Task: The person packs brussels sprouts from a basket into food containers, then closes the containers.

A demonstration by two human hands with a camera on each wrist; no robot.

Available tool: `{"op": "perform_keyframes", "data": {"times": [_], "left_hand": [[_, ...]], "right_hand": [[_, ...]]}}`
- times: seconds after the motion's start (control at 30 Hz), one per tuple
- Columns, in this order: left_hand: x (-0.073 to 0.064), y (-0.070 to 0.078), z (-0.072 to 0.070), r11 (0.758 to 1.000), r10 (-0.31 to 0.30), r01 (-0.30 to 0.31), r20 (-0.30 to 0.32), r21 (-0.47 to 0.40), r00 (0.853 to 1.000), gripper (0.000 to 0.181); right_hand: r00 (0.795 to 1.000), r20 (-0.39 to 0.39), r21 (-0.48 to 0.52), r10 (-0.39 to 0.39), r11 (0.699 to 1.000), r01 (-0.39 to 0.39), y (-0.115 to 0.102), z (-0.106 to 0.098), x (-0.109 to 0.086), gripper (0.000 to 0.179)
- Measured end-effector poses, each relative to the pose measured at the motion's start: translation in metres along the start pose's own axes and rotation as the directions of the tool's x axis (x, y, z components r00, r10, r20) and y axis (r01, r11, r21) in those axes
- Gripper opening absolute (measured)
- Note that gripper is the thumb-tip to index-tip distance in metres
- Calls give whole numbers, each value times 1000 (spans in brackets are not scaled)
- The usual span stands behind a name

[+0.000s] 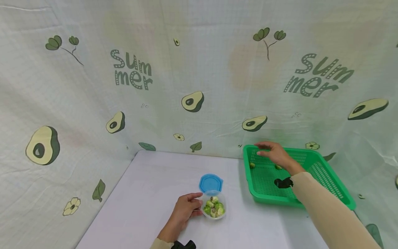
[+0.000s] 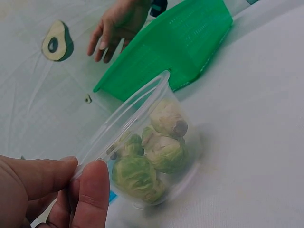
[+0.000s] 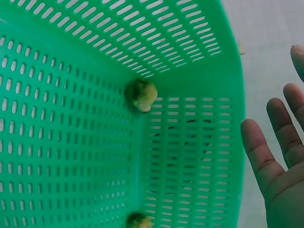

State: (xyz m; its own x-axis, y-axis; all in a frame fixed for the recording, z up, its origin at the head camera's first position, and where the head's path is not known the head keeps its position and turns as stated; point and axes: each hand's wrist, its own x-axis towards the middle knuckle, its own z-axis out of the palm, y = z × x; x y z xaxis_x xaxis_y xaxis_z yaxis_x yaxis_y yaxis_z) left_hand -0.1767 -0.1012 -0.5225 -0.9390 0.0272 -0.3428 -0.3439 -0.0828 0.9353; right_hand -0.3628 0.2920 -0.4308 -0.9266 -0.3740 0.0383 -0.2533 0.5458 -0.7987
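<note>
My left hand (image 1: pixel 186 209) pinches the rim of a clear plastic tub (image 2: pixel 190 175) between thumb and fingers. Several Brussels sprouts (image 1: pixel 214 206) fill the tub, green and pale, some with cut stems showing. Over the far left part of a green slotted basket (image 1: pixel 268 197) hovers my right hand (image 1: pixel 275 154), fingers spread and nothing in them. Inside the basket lie two sprouts: one Brussels sprout (image 3: pixel 142 96) sits in a corner, the other sprout (image 3: pixel 138 221) along the same side.
A blue lid (image 1: pixel 210 183) lies on the white table (image 1: pixel 149 193) just behind the tub. A cloth printed with avocados (image 1: pixel 192 101) hangs behind and to the sides, close to the basket's far edge.
</note>
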Motion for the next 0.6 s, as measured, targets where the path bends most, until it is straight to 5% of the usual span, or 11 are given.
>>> {"op": "perform_keyframes", "data": {"times": [0.6], "left_hand": [[7,-5,0,999,-34,35,-20,9,999,41]], "right_hand": [[997,42,-18,67,998,-67,28,9,9,51]]}}
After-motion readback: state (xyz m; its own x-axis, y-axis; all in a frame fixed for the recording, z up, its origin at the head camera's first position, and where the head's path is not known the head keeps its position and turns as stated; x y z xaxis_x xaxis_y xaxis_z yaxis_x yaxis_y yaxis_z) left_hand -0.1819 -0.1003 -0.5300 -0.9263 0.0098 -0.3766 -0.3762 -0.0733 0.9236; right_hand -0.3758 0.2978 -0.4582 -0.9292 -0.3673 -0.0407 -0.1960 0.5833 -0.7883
